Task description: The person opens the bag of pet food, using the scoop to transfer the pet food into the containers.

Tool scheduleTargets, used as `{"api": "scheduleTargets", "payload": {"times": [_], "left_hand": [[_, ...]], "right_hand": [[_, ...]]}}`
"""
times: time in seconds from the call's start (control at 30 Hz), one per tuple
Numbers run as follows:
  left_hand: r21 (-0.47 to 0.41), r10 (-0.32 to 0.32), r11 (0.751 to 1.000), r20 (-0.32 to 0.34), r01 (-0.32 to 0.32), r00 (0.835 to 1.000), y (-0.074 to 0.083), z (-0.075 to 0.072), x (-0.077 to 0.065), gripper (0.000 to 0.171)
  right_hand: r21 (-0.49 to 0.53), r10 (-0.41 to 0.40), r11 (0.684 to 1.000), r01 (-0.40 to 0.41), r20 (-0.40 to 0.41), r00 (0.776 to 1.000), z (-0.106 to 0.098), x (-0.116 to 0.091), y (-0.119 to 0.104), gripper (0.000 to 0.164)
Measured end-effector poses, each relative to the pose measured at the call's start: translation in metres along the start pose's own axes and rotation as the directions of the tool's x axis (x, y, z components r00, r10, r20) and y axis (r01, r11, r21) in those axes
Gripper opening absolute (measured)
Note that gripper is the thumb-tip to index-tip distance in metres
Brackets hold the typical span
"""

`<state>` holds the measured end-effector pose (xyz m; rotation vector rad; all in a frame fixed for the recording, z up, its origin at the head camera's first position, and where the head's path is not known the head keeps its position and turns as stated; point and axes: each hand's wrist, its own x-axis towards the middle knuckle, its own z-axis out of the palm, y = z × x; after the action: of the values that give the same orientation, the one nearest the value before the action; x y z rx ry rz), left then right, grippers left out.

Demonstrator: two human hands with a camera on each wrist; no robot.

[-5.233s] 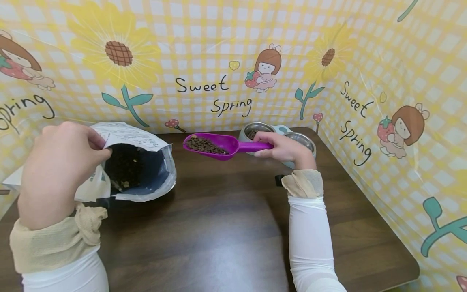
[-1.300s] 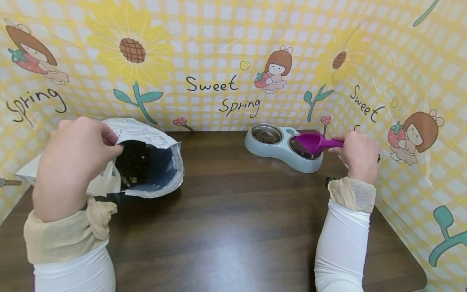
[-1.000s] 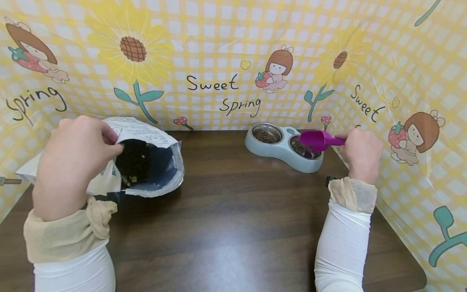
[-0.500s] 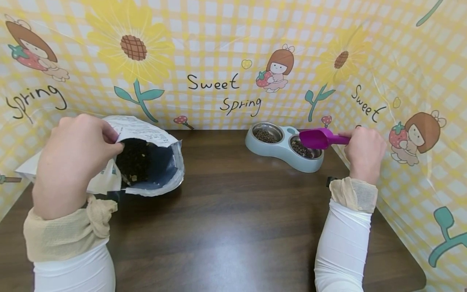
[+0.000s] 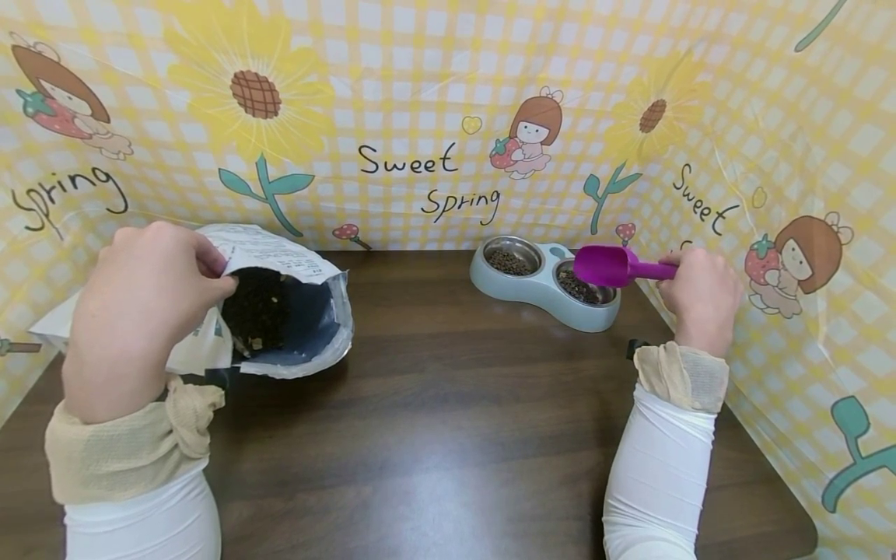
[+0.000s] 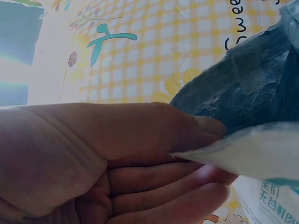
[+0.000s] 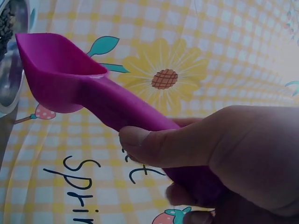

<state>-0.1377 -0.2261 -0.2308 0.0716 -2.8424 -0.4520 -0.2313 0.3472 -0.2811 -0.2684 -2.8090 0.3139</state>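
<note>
My right hand (image 5: 702, 299) grips the handle of a purple scoop (image 5: 603, 266), its blade tipped over the right bowl of a pale blue double pet bowl (image 5: 518, 289). In the right wrist view, no pellets show in the visible part of the scoop (image 7: 60, 56). Brown kibble (image 5: 578, 286) lies in the right steel bowl, and more kibble (image 5: 509, 262) is in the left one. At the left, my left hand (image 5: 140, 311) pinches the edge of an open white bag (image 5: 280, 253) between thumb and fingers. Dark kibble (image 5: 255, 307) fills part of the bag's blue-grey inside.
A dark wooden table (image 5: 434, 404) carries the bag and the double bowl. Yellow checked cloth (image 5: 406, 93) with flowers and printed words rises behind the table and along the right side, close to my right hand.
From the front of the bag, the kibble-laden scoop moved right and was tipped over the right bowl, where kibble now lies. Lately the scoop drew slightly right. My left hand kept its pinch.
</note>
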Motion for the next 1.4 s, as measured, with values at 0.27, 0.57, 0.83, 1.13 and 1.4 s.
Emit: {"api": "scheduleTargets", "payload": {"times": [0.27, 0.57, 0.83, 1.13, 1.4], "left_hand": [[0.001, -0.005, 1.0, 0.009, 0.005, 1.0, 0.001, -0.002, 0.001, 0.02], [0.0, -0.002, 1.0, 0.003, 0.002, 1.0, 0.002, -0.001, 0.001, 0.02], [-0.004, -0.001, 1.0, 0.004, 0.001, 1.0, 0.003, -0.001, 0.002, 0.021], [0.002, -0.008, 1.0, 0.025, 0.007, 1.0, 0.001, 0.0, 0.0, 0.022], [0.0, -0.005, 1.0, 0.021, 0.005, 1.0, 0.001, 0.001, 0.0, 0.022]], "right_hand": [[-0.009, -0.043, 0.999, 0.045, 0.154, 0.987, -0.007, 0.002, 0.002, 0.037], [0.046, -0.049, 0.998, 0.035, 0.361, 0.931, -0.009, 0.005, -0.007, 0.046], [0.161, -0.207, 0.976, 0.147, 0.472, 0.857, -0.005, 0.001, -0.024, 0.035], [0.186, -0.323, 0.946, 0.265, 0.528, 0.785, 0.019, -0.006, -0.095, 0.036], [0.14, -0.305, 0.95, 0.278, 0.6, 0.74, 0.067, -0.007, -0.138, 0.043]]}}
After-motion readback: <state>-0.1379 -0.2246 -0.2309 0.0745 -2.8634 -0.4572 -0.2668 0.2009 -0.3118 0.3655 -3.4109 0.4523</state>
